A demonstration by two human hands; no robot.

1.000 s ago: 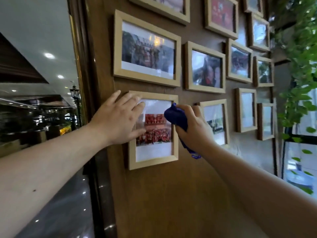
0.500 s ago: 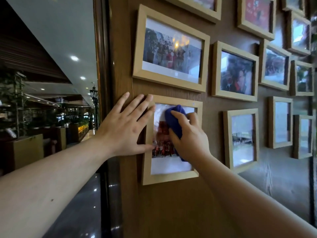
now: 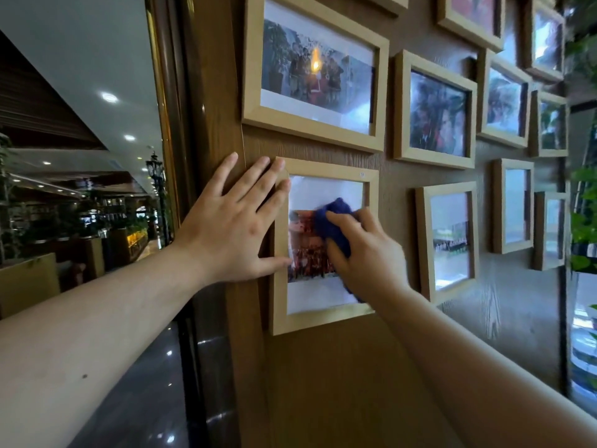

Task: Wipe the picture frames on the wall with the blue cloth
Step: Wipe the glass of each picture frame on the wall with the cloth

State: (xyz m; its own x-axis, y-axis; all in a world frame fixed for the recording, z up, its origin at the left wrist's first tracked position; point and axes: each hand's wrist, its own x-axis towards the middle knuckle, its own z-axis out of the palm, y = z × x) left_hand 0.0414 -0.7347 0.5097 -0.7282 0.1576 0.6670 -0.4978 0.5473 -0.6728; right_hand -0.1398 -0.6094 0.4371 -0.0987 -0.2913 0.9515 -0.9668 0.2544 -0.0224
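A light wooden picture frame (image 3: 323, 320) hangs low on the brown wood wall, holding a photo of a crowd in red. My left hand (image 3: 232, 227) lies flat with spread fingers on the frame's left edge and the wall beside it. My right hand (image 3: 365, 253) presses a bunched blue cloth (image 3: 332, 221) against the glass near the middle of the photo. Part of the cloth is hidden under my palm.
Several more wooden frames hang around it: a wide one (image 3: 315, 72) directly above, another (image 3: 434, 108) up right, one (image 3: 447, 240) to the right. Green plant leaves (image 3: 584, 227) hang at the far right. A dark door post (image 3: 174, 124) borders the wall on the left.
My right hand has carried the cloth from the frame's right edge onto the glass, then slightly down and right. The view has moved closer. My left hand stays on the frame's left side.
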